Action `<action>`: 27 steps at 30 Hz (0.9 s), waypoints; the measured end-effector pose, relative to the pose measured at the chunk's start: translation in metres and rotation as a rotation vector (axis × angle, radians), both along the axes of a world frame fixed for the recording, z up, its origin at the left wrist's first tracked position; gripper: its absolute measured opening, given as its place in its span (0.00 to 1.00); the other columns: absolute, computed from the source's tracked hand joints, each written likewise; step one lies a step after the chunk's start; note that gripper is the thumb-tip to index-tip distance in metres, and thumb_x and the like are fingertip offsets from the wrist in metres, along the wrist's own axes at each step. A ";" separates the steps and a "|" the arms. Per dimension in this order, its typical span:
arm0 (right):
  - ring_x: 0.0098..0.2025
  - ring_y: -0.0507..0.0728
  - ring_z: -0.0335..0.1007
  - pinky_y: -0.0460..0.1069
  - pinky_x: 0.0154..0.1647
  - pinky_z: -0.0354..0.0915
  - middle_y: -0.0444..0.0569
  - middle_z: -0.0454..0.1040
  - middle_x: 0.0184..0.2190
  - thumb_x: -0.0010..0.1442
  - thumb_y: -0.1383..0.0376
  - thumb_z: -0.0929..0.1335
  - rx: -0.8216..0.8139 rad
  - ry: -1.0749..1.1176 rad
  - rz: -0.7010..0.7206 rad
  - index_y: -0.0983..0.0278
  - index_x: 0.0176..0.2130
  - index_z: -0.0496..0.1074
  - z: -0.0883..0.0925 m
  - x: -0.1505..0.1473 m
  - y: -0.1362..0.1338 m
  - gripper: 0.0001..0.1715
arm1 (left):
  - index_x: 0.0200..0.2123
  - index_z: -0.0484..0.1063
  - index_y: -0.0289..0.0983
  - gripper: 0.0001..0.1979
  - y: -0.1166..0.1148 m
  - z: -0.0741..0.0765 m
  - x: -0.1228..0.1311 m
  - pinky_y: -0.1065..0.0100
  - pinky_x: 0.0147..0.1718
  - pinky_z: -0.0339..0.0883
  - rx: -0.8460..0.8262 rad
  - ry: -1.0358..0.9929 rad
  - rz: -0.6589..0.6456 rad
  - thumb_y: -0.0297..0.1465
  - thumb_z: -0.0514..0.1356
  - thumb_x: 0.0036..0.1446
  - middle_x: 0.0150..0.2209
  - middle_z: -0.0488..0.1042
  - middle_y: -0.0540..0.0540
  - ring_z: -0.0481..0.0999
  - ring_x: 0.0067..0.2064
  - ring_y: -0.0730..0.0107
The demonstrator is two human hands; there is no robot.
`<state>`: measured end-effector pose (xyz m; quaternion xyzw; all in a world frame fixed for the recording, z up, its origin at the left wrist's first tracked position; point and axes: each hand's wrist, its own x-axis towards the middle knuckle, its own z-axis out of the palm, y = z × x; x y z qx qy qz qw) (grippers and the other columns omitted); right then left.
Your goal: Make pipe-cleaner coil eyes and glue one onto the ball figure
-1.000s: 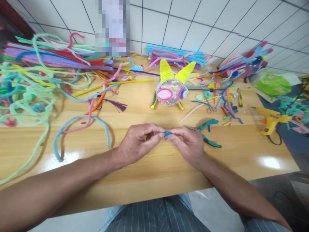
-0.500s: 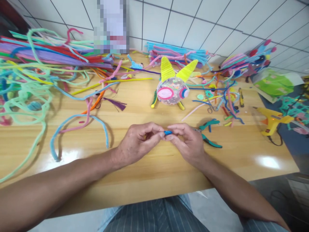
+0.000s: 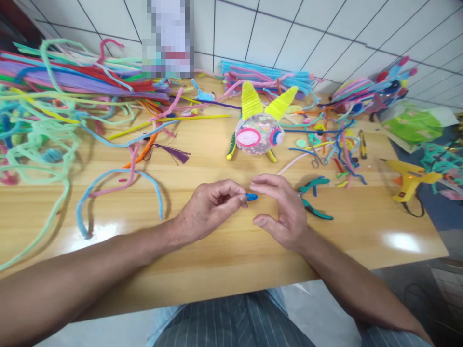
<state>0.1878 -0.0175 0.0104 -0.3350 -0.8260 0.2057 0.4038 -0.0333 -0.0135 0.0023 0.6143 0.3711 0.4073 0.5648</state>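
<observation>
Between thumb and fingertips my left hand (image 3: 219, 207) pinches a small blue piece (image 3: 251, 196), which sticks out to the right. Just right of it, my right hand (image 3: 282, 209) has its thumb and fingers spread and holds nothing. Beyond both hands stands a clear round figure (image 3: 257, 132) with yellow ears, pink-rimmed oval eyes and green-and-yellow legs. Teal-handled pliers (image 3: 314, 198) lie beside my right hand, their tip hidden behind it.
Tangled pipe cleaners (image 3: 39, 140) cover the left, with a blue curved one (image 3: 104, 178) nearer. Scissors (image 3: 319, 159) lie among scraps at right. A yellow glue gun (image 3: 410, 178) sits near the right edge of the wooden table (image 3: 217, 274).
My right hand has let go of the blue piece and its thumb and fingers have spread apart. The piece remains in my left hand, now more exposed.
</observation>
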 end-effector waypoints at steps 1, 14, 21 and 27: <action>0.57 0.66 0.76 0.63 0.58 0.73 0.57 0.77 0.56 0.70 0.48 0.70 0.005 0.010 0.006 0.56 0.62 0.73 -0.001 0.000 0.001 0.27 | 0.37 0.79 0.34 0.07 0.000 0.000 0.000 0.72 0.30 0.67 -0.005 -0.006 0.000 0.31 0.63 0.67 0.31 0.80 0.47 0.73 0.29 0.75; 0.56 0.63 0.77 0.60 0.57 0.73 0.56 0.78 0.54 0.71 0.51 0.70 -0.027 0.028 0.013 0.57 0.58 0.76 -0.003 0.002 0.002 0.21 | 0.38 0.78 0.34 0.09 0.001 -0.005 0.000 0.71 0.32 0.67 0.000 0.016 -0.010 0.32 0.61 0.67 0.31 0.78 0.47 0.73 0.32 0.72; 0.57 0.64 0.77 0.61 0.58 0.73 0.56 0.78 0.54 0.71 0.49 0.69 -0.044 0.020 0.009 0.56 0.57 0.77 -0.004 0.003 0.002 0.21 | 0.37 0.77 0.33 0.08 0.001 -0.002 0.000 0.73 0.30 0.63 0.003 0.014 -0.024 0.30 0.61 0.67 0.29 0.75 0.51 0.67 0.29 0.77; 0.57 0.63 0.76 0.61 0.58 0.73 0.56 0.78 0.54 0.71 0.49 0.69 -0.062 0.041 0.016 0.57 0.56 0.77 -0.006 0.003 0.002 0.21 | 0.36 0.77 0.33 0.07 0.001 -0.002 0.001 0.73 0.29 0.62 0.015 0.004 -0.039 0.29 0.61 0.67 0.29 0.74 0.51 0.66 0.28 0.78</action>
